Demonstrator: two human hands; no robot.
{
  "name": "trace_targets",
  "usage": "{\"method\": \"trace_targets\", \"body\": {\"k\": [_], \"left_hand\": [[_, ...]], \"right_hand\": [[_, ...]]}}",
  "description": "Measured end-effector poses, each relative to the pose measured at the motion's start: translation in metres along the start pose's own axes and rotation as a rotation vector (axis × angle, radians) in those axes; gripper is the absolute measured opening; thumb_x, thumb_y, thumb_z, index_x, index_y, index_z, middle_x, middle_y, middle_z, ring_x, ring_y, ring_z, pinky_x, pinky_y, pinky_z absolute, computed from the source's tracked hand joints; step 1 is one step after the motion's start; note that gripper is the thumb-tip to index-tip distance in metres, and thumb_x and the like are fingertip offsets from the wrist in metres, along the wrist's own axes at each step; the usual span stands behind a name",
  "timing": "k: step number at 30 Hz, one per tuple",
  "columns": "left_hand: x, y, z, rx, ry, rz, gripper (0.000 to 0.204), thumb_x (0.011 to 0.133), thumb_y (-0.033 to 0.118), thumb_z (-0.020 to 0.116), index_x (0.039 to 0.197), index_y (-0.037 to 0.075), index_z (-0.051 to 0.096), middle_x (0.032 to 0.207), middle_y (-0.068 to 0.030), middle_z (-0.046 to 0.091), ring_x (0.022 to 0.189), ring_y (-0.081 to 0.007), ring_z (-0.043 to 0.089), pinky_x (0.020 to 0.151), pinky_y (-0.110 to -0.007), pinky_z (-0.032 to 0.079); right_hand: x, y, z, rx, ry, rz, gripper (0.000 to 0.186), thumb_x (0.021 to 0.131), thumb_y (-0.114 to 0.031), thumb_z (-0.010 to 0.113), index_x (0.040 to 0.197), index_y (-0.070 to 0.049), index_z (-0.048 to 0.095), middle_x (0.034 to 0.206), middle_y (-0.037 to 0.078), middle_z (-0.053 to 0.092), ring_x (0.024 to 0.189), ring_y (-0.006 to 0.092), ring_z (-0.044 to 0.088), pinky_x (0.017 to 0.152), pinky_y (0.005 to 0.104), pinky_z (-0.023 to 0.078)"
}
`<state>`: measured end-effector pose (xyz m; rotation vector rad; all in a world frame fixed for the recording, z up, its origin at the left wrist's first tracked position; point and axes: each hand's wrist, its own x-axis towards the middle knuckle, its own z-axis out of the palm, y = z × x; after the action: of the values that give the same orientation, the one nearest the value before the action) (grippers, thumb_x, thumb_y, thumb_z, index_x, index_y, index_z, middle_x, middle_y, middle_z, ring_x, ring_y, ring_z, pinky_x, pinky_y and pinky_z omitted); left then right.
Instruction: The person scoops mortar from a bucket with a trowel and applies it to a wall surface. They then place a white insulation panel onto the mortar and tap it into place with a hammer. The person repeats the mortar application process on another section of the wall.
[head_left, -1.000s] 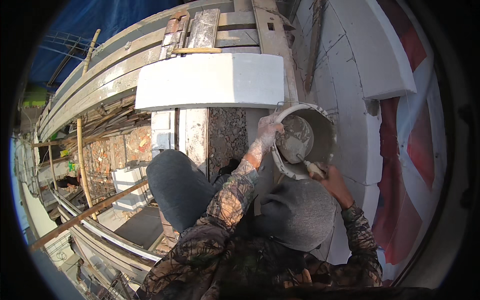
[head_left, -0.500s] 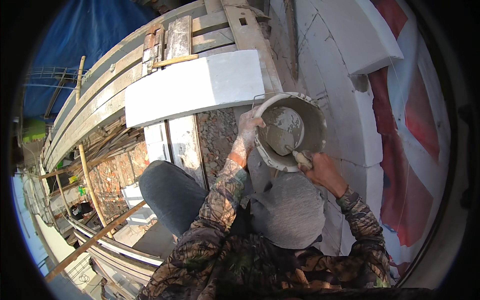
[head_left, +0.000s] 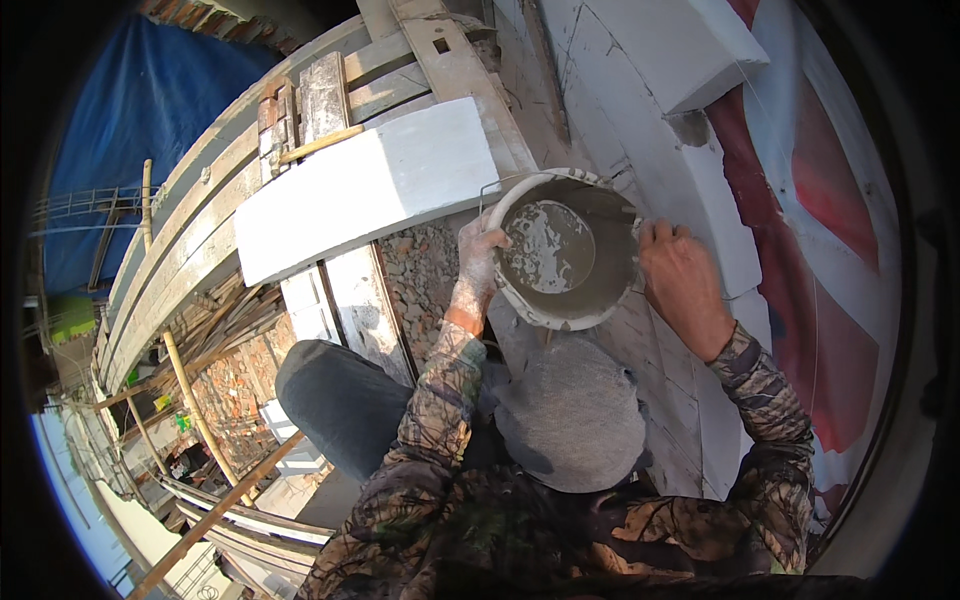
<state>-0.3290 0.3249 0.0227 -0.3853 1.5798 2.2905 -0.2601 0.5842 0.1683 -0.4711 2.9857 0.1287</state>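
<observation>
A round bucket with a mortar-smeared rim tilts in front of my knees, with wet grey mortar inside. My left hand, dusted white, is closed on the bucket's left rim, where its wire handle rises. Just beyond the right rim is my right hand, its fingers curled. A pale end of the trowel's handle shows by these fingers; the blade is hidden. Left of the bucket, a long white block rests across the planks.
White blockwork runs along the right, beside red and white sheeting. A wooden-handled tool lies against the white block. Curved timber planks span the left, with brick rubble below. Bamboo poles and a blue tarp are farther left.
My right hand has lifted the trowel out of the mortar and moved right, past the bucket's rim. My left hand keeps its hold on the bucket. The view has shifted slightly.
</observation>
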Motion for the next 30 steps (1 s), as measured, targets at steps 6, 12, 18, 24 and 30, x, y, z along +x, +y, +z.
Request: {"method": "trace_targets", "body": {"k": [6,12,18,24,30], "left_hand": [[-0.009,0.007,0.01,0.057,-0.061,0.031,0.064,0.068,0.009,0.057,0.129,-0.009,0.066,0.094,-0.0032,0.063,0.082,-0.0148,0.056,0.079,-0.025,0.046],[-0.007,0.005,0.012,0.089,-0.091,0.092,0.061,0.07,0.004,0.055,0.128,-0.01,0.066,0.095,-0.0037,0.068,0.08,-0.0134,0.059,0.074,-0.025,0.047],[0.001,-0.002,0.009,0.019,-0.006,0.054,0.064,0.07,0.009,0.055,0.131,-0.011,0.063,0.104,-0.009,0.067,0.092,-0.0192,0.061,0.086,-0.028,0.049],[0.006,-0.007,-0.004,0.094,-0.072,0.042,0.058,0.072,0.008,0.054,0.126,-0.011,0.064,0.104,-0.0097,0.068,0.093,-0.0204,0.063,0.086,-0.029,0.05],[0.007,-0.01,-0.007,-0.023,-0.007,-0.006,0.064,0.07,0.007,0.056,0.131,-0.01,0.064,0.1,-0.005,0.065,0.087,-0.0166,0.058,0.083,-0.027,0.047]], "right_hand": [[0.025,-0.004,0.029,0.193,-0.44,-0.197,0.015,0.076,-0.009,0.072,0.083,0.004,0.074,0.08,0.026,0.071,0.082,0.0341,0.075,0.072,0.0446,0.059],[0.019,-0.001,0.024,0.761,-0.702,0.136,0.033,0.091,-0.025,0.07,0.092,0.008,0.071,0.074,0.02,0.07,0.071,0.0274,0.073,0.069,0.0428,0.058],[-0.001,-0.016,0.036,1.415,-0.769,0.616,0.054,0.099,-0.042,0.068,0.11,0.011,0.065,0.071,0.012,0.067,0.066,0.0187,0.069,0.068,0.0386,0.056],[-0.002,-0.019,0.06,0.531,-0.091,0.092,0.033,0.088,-0.014,0.07,0.109,0.01,0.067,0.079,0.017,0.069,0.073,0.0252,0.073,0.065,0.0379,0.059],[-0.016,-0.033,0.047,0.18,-0.041,-0.13,0.034,0.08,-0.005,0.068,0.111,0.008,0.067,0.093,0.018,0.069,0.078,0.0299,0.072,0.068,0.0389,0.059]]}}
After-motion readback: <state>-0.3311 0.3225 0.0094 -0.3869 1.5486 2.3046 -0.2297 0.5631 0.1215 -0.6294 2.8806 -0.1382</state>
